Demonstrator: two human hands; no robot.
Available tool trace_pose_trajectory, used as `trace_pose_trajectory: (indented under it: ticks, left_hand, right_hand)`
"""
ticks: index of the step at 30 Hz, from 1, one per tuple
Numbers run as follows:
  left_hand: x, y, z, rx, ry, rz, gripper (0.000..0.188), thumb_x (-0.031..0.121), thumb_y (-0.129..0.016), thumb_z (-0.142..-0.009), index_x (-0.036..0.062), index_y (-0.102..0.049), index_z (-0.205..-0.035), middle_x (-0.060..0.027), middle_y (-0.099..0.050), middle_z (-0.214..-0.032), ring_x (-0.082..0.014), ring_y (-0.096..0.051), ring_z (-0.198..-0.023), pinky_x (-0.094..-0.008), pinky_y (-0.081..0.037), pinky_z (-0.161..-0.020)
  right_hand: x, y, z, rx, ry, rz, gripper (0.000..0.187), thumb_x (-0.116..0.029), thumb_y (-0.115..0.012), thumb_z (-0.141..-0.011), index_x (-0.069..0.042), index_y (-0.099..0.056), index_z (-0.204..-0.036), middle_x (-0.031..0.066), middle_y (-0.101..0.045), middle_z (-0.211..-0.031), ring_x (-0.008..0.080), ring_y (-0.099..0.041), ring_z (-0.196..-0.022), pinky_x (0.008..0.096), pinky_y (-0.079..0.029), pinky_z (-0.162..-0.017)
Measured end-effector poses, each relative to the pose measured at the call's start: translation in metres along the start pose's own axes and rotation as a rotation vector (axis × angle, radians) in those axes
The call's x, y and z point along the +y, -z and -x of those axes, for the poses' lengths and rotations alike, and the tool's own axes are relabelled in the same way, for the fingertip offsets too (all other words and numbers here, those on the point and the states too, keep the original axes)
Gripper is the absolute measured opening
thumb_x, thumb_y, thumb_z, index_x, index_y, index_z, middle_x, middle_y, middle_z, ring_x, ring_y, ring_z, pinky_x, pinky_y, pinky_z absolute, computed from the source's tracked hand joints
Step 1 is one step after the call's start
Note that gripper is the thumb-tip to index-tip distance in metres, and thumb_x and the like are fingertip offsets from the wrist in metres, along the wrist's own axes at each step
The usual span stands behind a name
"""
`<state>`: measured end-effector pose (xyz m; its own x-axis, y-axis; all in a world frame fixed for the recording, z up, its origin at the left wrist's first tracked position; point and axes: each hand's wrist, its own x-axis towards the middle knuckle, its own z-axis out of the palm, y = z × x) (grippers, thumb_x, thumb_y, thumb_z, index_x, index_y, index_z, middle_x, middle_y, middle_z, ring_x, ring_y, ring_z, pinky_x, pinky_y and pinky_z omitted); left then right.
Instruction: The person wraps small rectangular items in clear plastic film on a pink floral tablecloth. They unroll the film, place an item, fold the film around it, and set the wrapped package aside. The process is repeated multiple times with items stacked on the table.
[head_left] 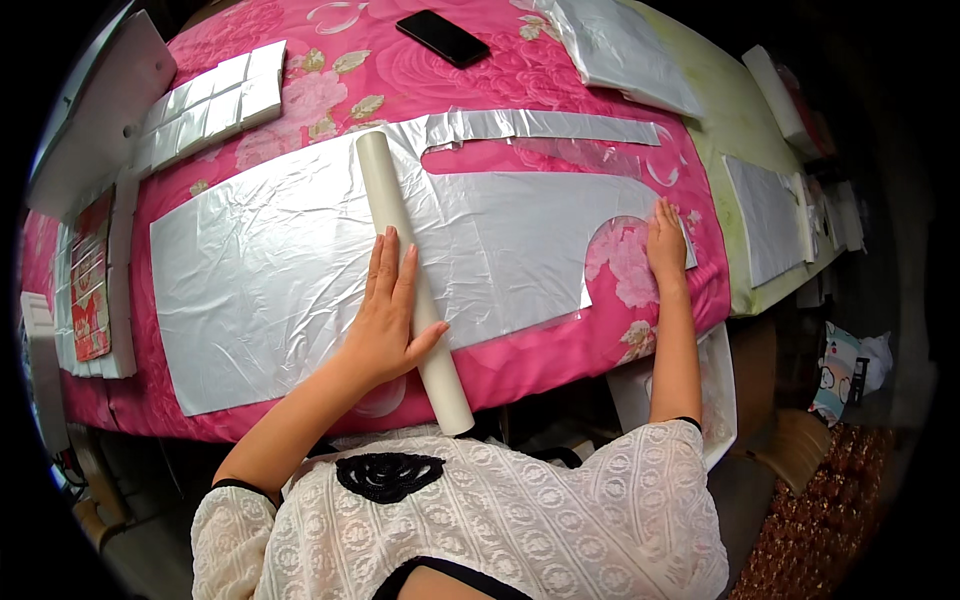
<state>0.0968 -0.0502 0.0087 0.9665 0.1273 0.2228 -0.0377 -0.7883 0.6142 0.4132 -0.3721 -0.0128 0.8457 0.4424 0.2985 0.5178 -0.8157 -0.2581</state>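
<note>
A thin silvery plastic sheet (255, 285), cut like an apron with a long strip along its far side and a rounded cut-out at the right, lies wrinkled across the table. Over its middle rests a smooth off-white tube (382, 185), its near end reaching past the table edge. My left hand (388, 315) lies on the tube with fingers stretched forward and thumb apart, not wrapped round it. At the sheet's right end my right hand (667, 245) presses down flat, fingers straight and side by side, beside the cut-out.
A pink flowered cloth (560, 378) covers the table. A black phone (442, 37) lies at the far side. Folded silvery packets (218, 98) sit at far left, near white foam pieces (125, 95). More plastic sheets (625, 55) are stacked at far right, beside a pale green surface (715, 150).
</note>
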Motion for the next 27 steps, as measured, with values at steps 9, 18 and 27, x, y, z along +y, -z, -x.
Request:
trace_pose_trajectory:
  ticks: [9, 18, 27]
  left_hand:
    - [0.012, -0.003, -0.009, -0.029, 0.006, -0.066, 0.081, 0.029, -0.061, -0.077, -0.0015, -0.021, -0.14, -0.0256, -0.005, -0.148, -0.0429, -0.004, -0.138, -0.0468, -0.014, -0.11]
    - [0.044, 0.015, -0.007, -0.013, 0.21, 0.808, 0.053, 0.017, -0.058, -0.086, -0.0022, -0.038, -0.131, -0.0213, -0.041, -0.133, -0.0262, -0.047, -0.118, -0.0377, -0.039, -0.097]
    - [-0.03, 0.074, 0.032, -0.096, 0.895, 1.192, 0.017, 0.013, -0.063, -0.085, -0.0004, -0.06, -0.095, -0.0105, -0.066, -0.089, -0.0171, -0.065, -0.082, -0.0287, -0.054, -0.07]
  right_hand:
    - [-0.008, 0.019, 0.0, 0.202, -0.134, 0.102, 0.011, -0.012, -0.061, -0.077, -0.004, -0.062, -0.084, 0.0114, -0.065, -0.088, 0.0303, -0.061, -0.085, 0.039, -0.047, -0.076]
    - [-0.216, 0.049, 0.058, -0.107, 0.125, -0.76, 0.014, -0.005, -0.066, -0.073, -0.004, -0.056, -0.081, 0.0082, -0.06, -0.072, 0.0205, -0.06, -0.063, 0.0304, -0.047, -0.058]
    - [-0.302, 0.048, 0.128, -0.615, 0.65, -0.92, 0.038, -0.015, -0.069, -0.075, -0.003, -0.057, -0.108, 0.0144, -0.061, -0.103, 0.03, -0.059, -0.093, 0.0371, -0.047, -0.081]
